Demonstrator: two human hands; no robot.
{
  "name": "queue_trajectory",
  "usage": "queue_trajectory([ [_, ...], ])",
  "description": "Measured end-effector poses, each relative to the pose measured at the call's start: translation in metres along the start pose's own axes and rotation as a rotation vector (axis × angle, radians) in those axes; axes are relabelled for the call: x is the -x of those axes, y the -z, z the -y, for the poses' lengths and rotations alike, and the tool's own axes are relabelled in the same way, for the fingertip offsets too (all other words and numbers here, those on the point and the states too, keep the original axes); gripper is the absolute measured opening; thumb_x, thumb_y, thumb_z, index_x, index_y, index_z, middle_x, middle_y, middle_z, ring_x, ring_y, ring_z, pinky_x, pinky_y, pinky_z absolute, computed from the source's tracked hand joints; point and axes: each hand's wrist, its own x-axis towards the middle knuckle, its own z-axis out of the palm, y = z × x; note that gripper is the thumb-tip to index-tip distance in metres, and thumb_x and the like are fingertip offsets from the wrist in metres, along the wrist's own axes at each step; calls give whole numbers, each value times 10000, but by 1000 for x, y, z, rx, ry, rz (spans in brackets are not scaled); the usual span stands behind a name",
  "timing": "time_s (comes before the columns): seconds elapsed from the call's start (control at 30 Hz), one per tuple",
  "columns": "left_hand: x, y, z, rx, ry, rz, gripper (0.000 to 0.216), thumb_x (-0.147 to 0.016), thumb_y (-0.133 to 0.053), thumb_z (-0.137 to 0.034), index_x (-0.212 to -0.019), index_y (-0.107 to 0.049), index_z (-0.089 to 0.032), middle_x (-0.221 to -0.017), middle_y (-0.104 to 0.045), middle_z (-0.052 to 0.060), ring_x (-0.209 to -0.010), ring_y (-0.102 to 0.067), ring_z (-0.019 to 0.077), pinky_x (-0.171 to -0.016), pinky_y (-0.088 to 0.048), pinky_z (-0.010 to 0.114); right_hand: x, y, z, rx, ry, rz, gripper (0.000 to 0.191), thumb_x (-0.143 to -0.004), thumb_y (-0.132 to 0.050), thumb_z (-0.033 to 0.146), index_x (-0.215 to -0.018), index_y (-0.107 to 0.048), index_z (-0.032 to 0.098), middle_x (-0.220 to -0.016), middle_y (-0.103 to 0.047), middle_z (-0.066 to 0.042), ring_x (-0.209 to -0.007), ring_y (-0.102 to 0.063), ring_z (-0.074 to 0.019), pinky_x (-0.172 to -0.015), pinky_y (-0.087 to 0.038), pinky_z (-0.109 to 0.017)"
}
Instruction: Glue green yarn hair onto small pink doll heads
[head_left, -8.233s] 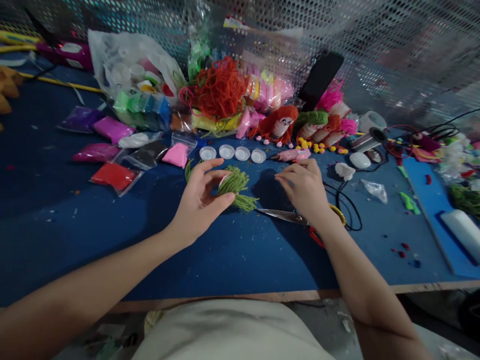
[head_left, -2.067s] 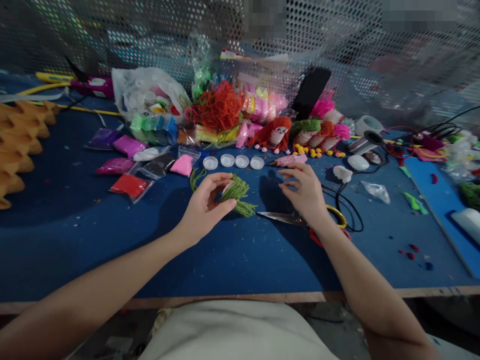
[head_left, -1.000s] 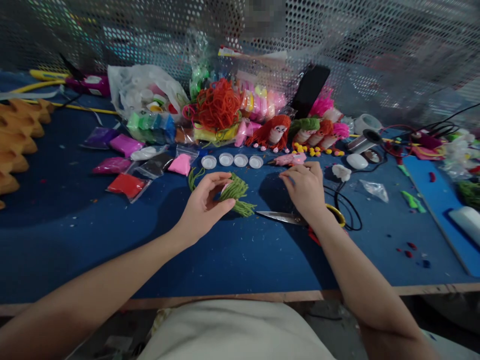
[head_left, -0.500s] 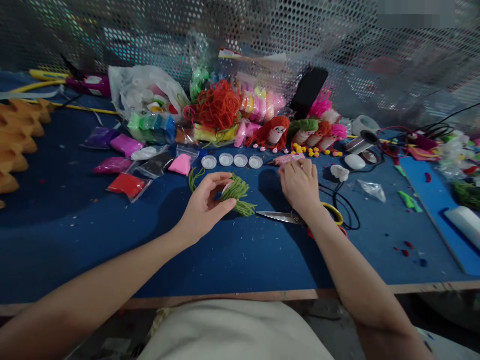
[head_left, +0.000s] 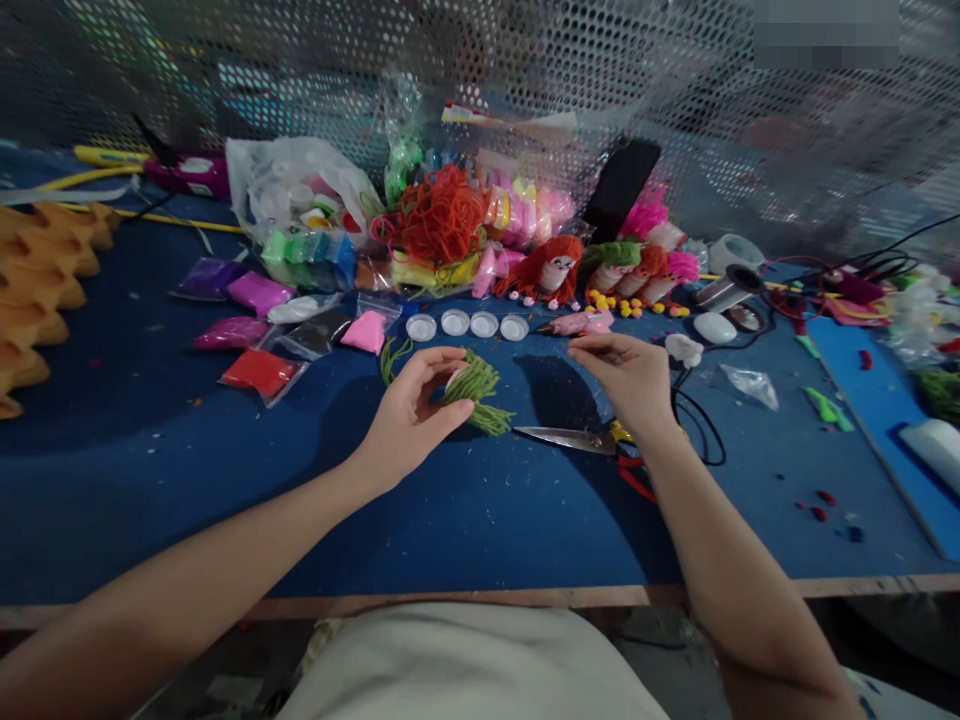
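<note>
My left hand [head_left: 405, 425] is closed round a bundle of green yarn [head_left: 481, 383], its strands pointing right; a pale pink bit shows between the fingers. A loose green strand [head_left: 388, 362] curls out behind that hand. My right hand [head_left: 626, 380] hovers over the table with thumb and fingertips pinched together; whatever they hold is too small to make out. Just beyond its fingertips lies a pink tool with a dark pointed tip [head_left: 581, 323]. Under the right wrist are scissors [head_left: 566, 438] with yellow and red handles, blades toward the yarn.
Several white caps [head_left: 484, 323] line the table behind my hands. Yarn-haired dolls [head_left: 559, 270] stand farther back, beside a heap of orange yarn [head_left: 441, 215]. Bags of coloured clay [head_left: 260, 373] lie left. A wire spool [head_left: 729, 287] and black cable [head_left: 709, 425] are right.
My right hand has drawn back right from the pink tool and turned, its fingertips now pinched; more of the scissors shows. My left hand keeps the green yarn in place.
</note>
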Motion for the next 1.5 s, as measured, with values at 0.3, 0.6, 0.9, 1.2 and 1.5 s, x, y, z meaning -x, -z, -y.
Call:
queue_trajectory([
  [0.3,0,0,-2,8,20,3,427,-834,-704,-285,-1227,-551,-222,-1246,-649,90,-1205,-632,242,-977,-582,384,0,6,6,201,-7,-39,263,-734,-777,453,-746,-805,192,-626,-724,-28,-602,-643,-184,-604,-506,-310],
  [0.6,0,1,-1,-11,12,1,426,-837,-697,-297,-1229,-548,-222,-1267,-639,93,-1213,-624,243,-966,-583,380,-1,9,-2,245,128,32,263,-863,-617,353,-968,-808,205,-847,-779,-55,-739,-711,-202,-748,-575,-363],
  [0.9,-1,1,0,-11,3,8,407,-845,-689,-302,-1221,-549,-231,-1240,-649,87,-1192,-633,247,-943,-589,389,6,8,15,61,21,-144,234,-680,-845,357,-851,-809,201,-818,-796,-54,-748,-724,-218,-769,-612,-391],
  [1.2,-4,0,4,-21,-39,-23,438,-826,-705,-299,-1226,-547,-217,-1220,-649,92,-1245,-607,252,-1013,-552,412,7,3,18,-110,156,-47,307,-910,-642,517,-946,-771,241,-1044,-793,-68,-1038,-742,-236,-984,-572,-424],
  [1.5,-5,-4,8,-28,-75,-36,427,-808,-707,-310,-1194,-549,-220,-1211,-650,94,-1250,-606,252,-1026,-541,424,14,27,29,299,24,436,319,-890,-596,454,-837,-779,198,-542,-597,23,-407,-481,-107,-430,-382,-261],
])
